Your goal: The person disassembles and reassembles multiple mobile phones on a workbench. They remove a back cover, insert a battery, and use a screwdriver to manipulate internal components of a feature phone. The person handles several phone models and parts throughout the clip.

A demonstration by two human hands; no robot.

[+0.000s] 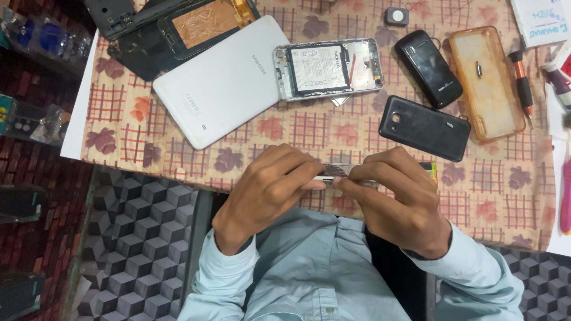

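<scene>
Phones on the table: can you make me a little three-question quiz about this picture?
1. True or false: the white tablet back lies face down on the patterned cloth.
2. What do the left hand and right hand pinch together: A a thin phone part, B the screwdriver, C the orange case?
3. How many black phones lie beside the opened phone?

Key: 1 true. 2 A. 3 two.

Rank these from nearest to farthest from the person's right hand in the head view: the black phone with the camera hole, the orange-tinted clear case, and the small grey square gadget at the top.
From the right hand:
1. Black phone, just above it.
2. Orange-tinted case, up and to the right.
3. Grey square gadget, at the cloth's top edge.
</scene>
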